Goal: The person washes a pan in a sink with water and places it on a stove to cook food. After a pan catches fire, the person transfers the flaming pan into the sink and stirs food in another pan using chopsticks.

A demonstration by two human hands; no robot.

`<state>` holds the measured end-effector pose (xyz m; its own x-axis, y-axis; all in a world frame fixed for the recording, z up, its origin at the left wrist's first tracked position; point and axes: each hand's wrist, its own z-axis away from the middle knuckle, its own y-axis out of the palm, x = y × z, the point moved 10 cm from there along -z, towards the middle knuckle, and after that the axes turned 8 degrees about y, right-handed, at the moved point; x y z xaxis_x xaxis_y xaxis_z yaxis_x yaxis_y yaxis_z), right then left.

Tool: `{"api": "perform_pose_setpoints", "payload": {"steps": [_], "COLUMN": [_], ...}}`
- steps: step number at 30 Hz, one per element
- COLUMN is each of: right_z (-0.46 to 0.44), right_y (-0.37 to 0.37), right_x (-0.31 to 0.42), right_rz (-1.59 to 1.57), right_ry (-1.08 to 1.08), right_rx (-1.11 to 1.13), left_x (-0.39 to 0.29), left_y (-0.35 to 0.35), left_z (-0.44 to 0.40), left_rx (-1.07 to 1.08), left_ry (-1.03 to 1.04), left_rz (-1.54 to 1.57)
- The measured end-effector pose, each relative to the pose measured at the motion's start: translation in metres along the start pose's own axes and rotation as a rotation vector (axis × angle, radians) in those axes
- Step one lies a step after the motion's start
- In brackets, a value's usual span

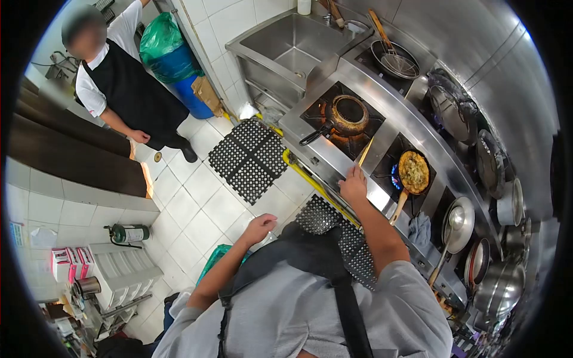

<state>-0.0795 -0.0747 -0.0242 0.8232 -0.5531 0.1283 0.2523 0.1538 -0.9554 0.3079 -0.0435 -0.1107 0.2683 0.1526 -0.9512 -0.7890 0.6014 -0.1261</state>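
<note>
Grey shirt (268, 319) and black apron strap (356, 319) occupy the lower centre of the frame, nearest the viewpoint. Right of centre, the right hand (354, 184) has its fingers closed about the near end of a slim, wooden-looking stick (366, 149), which slants upward over the stove front; whether it is single or a pair of chopsticks cannot be told. Such a tool should be light and stiff, best held at the end away from the burners, though grease could make it slippery. Left of centre, the left hand (262, 227) hangs with fingers loosely bent and no object visibly held. At right centre, a frying pan (429, 179) stands over a blue flame (395, 177) and bears a browned, omelette-like round (413, 171), presumably soft and apt to tear. Loaded, the pan is probably the heavier item, with hot metal; its wooden handle (399, 207), pointing down the frame, offers the proper hold. Toward upper centre, a dark skillet (349, 114) occupies a neighbouring burner, above an orange glow.
</note>
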Motion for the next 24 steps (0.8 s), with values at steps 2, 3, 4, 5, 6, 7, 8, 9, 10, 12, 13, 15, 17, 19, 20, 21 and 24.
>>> {"api": "perform_pose_setpoints", "payload": {"steps": [2,3,4,5,6,7,8,9,10,12,13,15,17,19,20,21,24], "right_z": [0.016,0.024,0.026,0.023,0.023,0.024,0.024,0.024,0.024,0.035,0.048,0.072,0.109,0.157,0.189,0.216,0.354], "right_y": [-0.001,-0.002,-0.007,-0.011,-0.018,-0.026,-0.035,-0.043,-0.050,-0.056,-0.055,-0.030,0.022,0.079,0.112,0.143,0.293], "right_x": [-0.013,-0.017,-0.017,-0.017,-0.018,-0.021,-0.022,-0.022,-0.022,-0.023,-0.021,-0.024,-0.042,-0.079,-0.105,-0.137,-0.282], "right_rz": [0.017,0.022,0.024,0.017,0.008,-0.001,0.025,-0.005,-0.035,-0.138,-0.214,-0.327,-0.401,-0.441,-0.442,-0.278,-0.140], "right_ry": [-0.010,-0.024,-0.042,-0.049,-0.052,-0.049,-0.049,-0.054,-0.056,-0.057,-0.058,-0.095,-0.164,-0.066,0.067,0.058,0.220], "right_rx": [-0.097,-0.158,-0.221,-0.214,-0.206,-0.199,-0.226,-0.236,-0.247,-0.131,-0.003,0.164,0.211,0.358,0.499,0.376,0.408], "left_x": [0.018,0.033,0.051,0.070,0.093,0.163,0.199,0.213,0.218,0.213,0.213,0.213,0.215,0.202,0.196,0.246,0.041], "left_y": [-0.024,-0.040,-0.057,-0.077,-0.089,-0.108,-0.119,-0.127,-0.132,-0.129,-0.124,-0.113,-0.095,-0.056,-0.042,-0.052,-0.050], "left_z": [0.031,0.055,0.081,0.114,0.139,0.180,0.216,0.251,0.278,0.297,0.295,0.266,0.211,0.121,0.064,-0.013,-0.165], "left_rx": [-0.126,-0.219,-0.269,-0.318,-0.197,-0.154,-0.053,0.041,0.083,0.118,0.146,0.244,0.396,0.708,0.723,0.483,-0.222], "left_ry": [-0.070,-0.163,-0.261,-0.358,-0.283,-0.426,-0.581,-0.736,-0.847,-0.927,-0.931,-0.859,-0.681,-0.162,-0.014,-0.195,0.208], "left_rz": [0.076,0.130,-0.028,-0.187,-0.440,-0.685,-0.789,-0.784,-0.707,-0.577,-0.550,-0.584,-0.721,-1.184,-1.332,-1.189,-0.832]}}
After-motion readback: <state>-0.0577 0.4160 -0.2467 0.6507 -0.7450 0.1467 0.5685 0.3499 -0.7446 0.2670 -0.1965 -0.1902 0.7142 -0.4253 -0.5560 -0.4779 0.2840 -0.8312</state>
